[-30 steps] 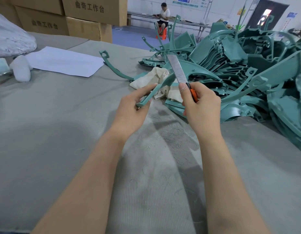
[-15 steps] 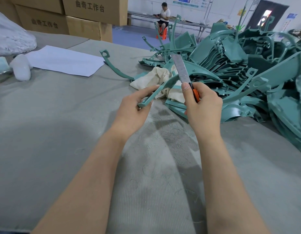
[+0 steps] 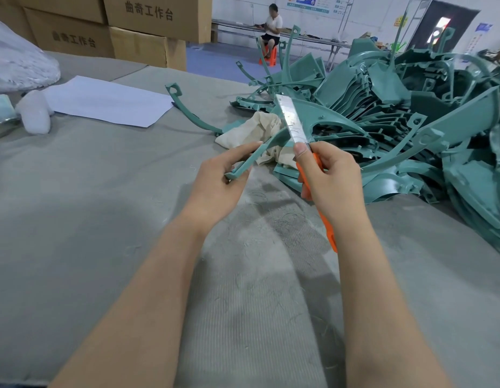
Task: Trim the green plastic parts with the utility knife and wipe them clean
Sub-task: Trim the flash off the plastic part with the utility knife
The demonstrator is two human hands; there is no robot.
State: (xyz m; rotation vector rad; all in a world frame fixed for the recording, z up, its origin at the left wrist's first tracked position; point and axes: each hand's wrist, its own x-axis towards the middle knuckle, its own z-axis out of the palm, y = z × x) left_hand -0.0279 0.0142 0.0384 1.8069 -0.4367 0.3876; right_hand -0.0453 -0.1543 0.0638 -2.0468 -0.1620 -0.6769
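My left hand [image 3: 218,177] pinches the near end of a curved green plastic part [image 3: 260,152] above the grey table. My right hand [image 3: 331,177] grips an orange utility knife [image 3: 317,197], thumb at the base of its long silver blade [image 3: 291,119]. The blade points up and away and lies against the part's edge where the arm widens. A cream wiping cloth [image 3: 254,130] lies crumpled just behind the part. A big heap of green parts [image 3: 411,121] fills the right side.
Grey felt table [image 3: 103,219] with fine shavings near my wrists. A white sheet of paper [image 3: 108,100], a white bottle [image 3: 36,113] and a plastic-wrapped bundle [image 3: 16,57] at the left. Cardboard boxes [image 3: 125,29] behind. A seated person [image 3: 271,26] far back.
The blade has slid a little along the part's edge and both hands have shifted slightly; the grips are unchanged.
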